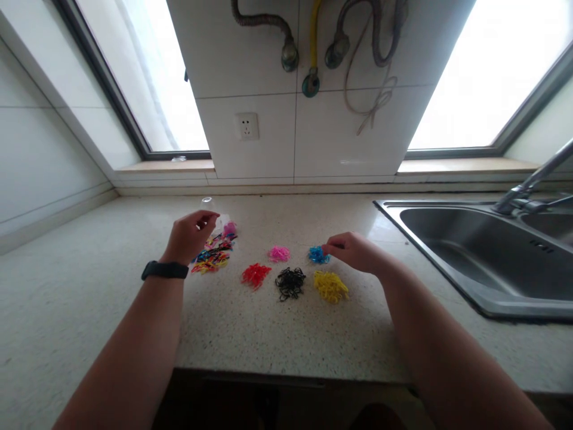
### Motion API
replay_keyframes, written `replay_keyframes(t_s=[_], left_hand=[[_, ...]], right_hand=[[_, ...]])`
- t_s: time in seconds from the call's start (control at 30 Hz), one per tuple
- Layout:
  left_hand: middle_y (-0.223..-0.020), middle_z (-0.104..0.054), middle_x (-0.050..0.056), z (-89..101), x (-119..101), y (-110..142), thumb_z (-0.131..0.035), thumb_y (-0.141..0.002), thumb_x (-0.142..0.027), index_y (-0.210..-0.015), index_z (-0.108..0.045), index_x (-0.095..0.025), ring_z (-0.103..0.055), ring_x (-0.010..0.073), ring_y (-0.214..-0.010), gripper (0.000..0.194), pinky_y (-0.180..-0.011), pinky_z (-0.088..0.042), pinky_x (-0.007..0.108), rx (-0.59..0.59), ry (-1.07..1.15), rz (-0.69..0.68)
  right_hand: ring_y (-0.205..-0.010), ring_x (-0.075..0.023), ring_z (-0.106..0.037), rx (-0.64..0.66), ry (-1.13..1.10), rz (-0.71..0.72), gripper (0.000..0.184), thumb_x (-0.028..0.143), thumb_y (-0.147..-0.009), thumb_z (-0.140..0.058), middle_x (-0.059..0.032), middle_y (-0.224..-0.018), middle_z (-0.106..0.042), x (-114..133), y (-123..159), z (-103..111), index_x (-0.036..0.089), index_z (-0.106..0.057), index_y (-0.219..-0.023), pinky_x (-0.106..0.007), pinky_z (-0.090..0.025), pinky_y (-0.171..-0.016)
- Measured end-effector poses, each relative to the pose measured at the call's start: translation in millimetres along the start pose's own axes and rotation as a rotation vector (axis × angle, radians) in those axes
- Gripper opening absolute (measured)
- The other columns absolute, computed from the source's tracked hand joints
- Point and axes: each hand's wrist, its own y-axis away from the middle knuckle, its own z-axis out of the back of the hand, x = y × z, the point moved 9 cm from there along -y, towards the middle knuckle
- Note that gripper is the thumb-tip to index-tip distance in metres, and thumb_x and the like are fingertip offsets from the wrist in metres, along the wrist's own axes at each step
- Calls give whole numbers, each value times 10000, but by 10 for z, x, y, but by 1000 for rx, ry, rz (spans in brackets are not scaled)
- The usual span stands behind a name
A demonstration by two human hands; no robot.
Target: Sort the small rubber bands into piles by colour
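Observation:
My left hand, with a dark band on its wrist, is raised over a mixed heap of small coloured rubber bands. Its thumb and fingers are pinched together; whatever they hold is too small to see. At the blue pile of rubber bands, the closed fingertips of my right hand touch its right edge, and their grip is hidden. Between the hands lie separate piles: pink bands, red bands and black bands. A yellow pile sits just in front of the blue one.
Behind my left hand stands a clear cup. A steel sink with a faucet is set into the speckled countertop on the right. The tiled wall carries a socket and hoses.

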Motion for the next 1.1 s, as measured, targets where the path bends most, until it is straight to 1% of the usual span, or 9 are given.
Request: replay_keyframes(t_s=[0.1, 0.23, 0.33, 0.4, 0.53, 0.63, 0.8, 0.93, 1.1], left_hand=[[-763, -726, 26, 11, 145, -28, -557, -892, -419, -970, -740, -205, -643, 160, -681, 292, -639, -468, 250, 30, -3, 21], [-780, -737, 33, -14, 201, -51, -560, -885, -441, -971, -741, -208, -633, 161, -650, 307, -636, -463, 262, 113, -61, -3], [-818, -747, 34, -106, 201, -43, -543, -891, -430, -971, -741, -214, -620, 158, -642, 304, -641, -453, 270, 218, -117, -42], [-802, -745, 28, -185, 218, -29, -534, -891, -435, -944, -742, -217, -612, 154, -632, 305, -632, -448, 267, 282, -125, -51], [-728, -729, 14, -358, 311, 15, -545, -868, -476, -922, -753, -232, -610, 156, -609, 325, -604, -437, 261, 415, -124, -23], [-789, -750, 23, -450, 378, 49, -564, -843, -505, -952, -765, -245, -636, 169, -652, 346, -626, -450, 265, 491, -122, -12], [-874, -767, 37, -540, 441, 89, -597, -813, -521, -936, -778, -263, -665, 191, -722, 339, -669, -475, 278, 562, -111, -1], [-875, -768, 27, -597, 414, 107, -626, -810, -501, -913, -793, -284, -667, 196, -729, 292, -666, -476, 284, 608, -114, -3], [-920, -776, 23, -662, 366, 126, -613, -833, -490, -941, -799, -319, -680, 205, -782, 275, -720, -480, 294, 661, -97, -36]], right_hand=[[-544, -118, -375, -57, -3, -1, 457, 534, -915, -490, 7, -557, -497, -14, -10, 37, 175, -736, -775, -292, -292, -542], [-545, -119, -369, -111, -29, -8, 483, 546, -923, -465, 11, -556, -476, -60, -20, 56, 164, -730, -792, -285, -294, -541], [-550, -124, -371, -120, -19, -14, 494, 554, -923, -453, 9, -563, -484, -104, -33, 38, 163, -735, -816, -284, -294, -540], [-554, -126, -379, -116, -11, -18, 487, 551, -919, -457, 2, -575, -506, -124, -41, 21, 164, -739, -829, -284, -302, -546], [-566, -130, -399, -117, -10, -19, 485, 548, -918, -458, -6, -588, -533, -129, -44, 14, 163, -740, -831, -283, -317, -560], [-576, -132, -414, -119, -10, -10, 474, 535, -924, -457, -10, -597, -549, -111, -43, 19, 164, -737, -829, -281, -321, -566], [-583, -134, -423, -112, 28, 9, 469, 530, -928, -455, -16, -604, -561, -79, -43, 17, 169, -723, -797, -283, -317, -570], [-582, -137, -428, -109, 54, 9, 478, 531, -930, -442, -18, -595, -551, -61, -44, 18, 170, -707, -762, -285, -313, -568], [-567, -134, -413, -99, 69, 10, 482, 543, -924, -440, -14, -593, -550, -49, -44, 4, 177, -687, -730, -289, -298, -558]])
